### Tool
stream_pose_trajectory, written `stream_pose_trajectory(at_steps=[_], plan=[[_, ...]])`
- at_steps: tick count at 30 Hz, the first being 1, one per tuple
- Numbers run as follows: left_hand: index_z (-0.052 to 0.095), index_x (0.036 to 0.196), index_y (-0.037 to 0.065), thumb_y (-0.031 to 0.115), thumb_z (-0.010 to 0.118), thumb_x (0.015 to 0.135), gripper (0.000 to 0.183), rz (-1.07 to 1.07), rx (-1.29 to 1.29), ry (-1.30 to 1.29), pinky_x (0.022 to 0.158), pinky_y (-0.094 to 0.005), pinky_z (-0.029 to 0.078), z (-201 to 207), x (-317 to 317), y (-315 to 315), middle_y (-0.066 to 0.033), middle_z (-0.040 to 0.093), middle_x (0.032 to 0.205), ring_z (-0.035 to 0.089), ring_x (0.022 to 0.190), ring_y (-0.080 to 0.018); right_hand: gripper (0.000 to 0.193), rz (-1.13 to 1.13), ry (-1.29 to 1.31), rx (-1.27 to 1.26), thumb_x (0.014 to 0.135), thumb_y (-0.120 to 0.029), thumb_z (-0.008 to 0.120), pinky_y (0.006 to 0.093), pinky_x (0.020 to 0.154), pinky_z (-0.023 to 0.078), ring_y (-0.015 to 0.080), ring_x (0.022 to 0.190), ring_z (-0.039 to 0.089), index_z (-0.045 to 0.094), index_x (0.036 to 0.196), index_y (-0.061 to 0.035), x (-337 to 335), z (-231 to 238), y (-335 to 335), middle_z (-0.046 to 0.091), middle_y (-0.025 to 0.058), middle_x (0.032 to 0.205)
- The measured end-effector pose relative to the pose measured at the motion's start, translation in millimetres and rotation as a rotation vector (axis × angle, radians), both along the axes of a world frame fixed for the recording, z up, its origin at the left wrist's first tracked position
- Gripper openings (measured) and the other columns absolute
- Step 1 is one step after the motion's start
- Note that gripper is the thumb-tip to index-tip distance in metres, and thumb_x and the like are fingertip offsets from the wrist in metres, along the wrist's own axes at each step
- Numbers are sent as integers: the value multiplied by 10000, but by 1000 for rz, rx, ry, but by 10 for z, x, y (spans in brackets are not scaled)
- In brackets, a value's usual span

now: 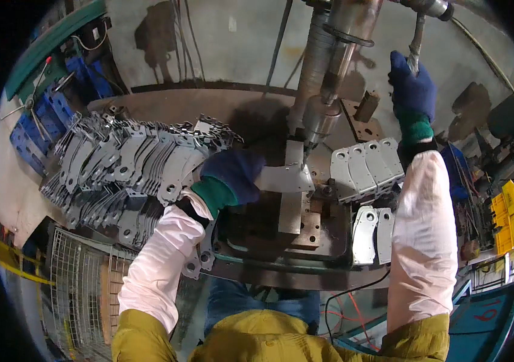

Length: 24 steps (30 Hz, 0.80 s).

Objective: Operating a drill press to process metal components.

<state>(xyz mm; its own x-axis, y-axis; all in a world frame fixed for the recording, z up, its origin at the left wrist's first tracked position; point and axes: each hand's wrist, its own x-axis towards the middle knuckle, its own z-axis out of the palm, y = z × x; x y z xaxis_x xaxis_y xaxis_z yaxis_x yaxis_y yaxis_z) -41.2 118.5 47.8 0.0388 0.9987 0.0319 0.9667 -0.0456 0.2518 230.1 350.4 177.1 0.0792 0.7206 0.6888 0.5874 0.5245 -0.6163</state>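
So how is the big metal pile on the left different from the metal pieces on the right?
The left pile is much bigger; the right-hand pieces are fewer. The left pile looks crowded, its pieces leaning and overlapping, while the right-hand pieces sit neatly side by side. Both are gray metal with holes.

Large red characters (486, 315), seemingly hand-drawn, stand on the flat face of the blue panel (506, 297) at the lower right, tilted in the head view. Other lettering is too small to read.
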Motion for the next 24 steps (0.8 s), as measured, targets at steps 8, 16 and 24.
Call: stream_pose_trajectory(at_steps=[8, 16, 24], plan=[[665, 1080, 133, 300, 760, 686, 439, 119, 9, 159, 882, -497, 546, -28, -13, 173, -156, 697, 1068, 676, 1023, -366, 564, 145, 76, -249, 874, -569, 684, 368, 645, 491, 192, 640, 630, 688, 866, -5, 61, 132, -444, 660, 71, 692], [678, 995, 136, 207, 745, 664, 345, 53, 78, 147, 882, -493, 553, -93, -57, 290, -140, 708, 1030, 675, 1006, -373, 573, 176, 61, -204, 875, -572, 679, 383, 677, 500, 212, 663, 624, 703, 951, -5, 80, 93, -417, 670, 96, 717], [686, 1067, 140, 242, 733, 689, 395, 63, 31, 138, 909, -476, 544, -2, -15, 286, -145, 696, 1108, 668, 1046, -366, 621, 62, 27, -50, 866, -637, 636, 448, 781, 510, 403, 854, 669, 699, 1060, -51, 46, 7, -94, 701, 211, 882]])
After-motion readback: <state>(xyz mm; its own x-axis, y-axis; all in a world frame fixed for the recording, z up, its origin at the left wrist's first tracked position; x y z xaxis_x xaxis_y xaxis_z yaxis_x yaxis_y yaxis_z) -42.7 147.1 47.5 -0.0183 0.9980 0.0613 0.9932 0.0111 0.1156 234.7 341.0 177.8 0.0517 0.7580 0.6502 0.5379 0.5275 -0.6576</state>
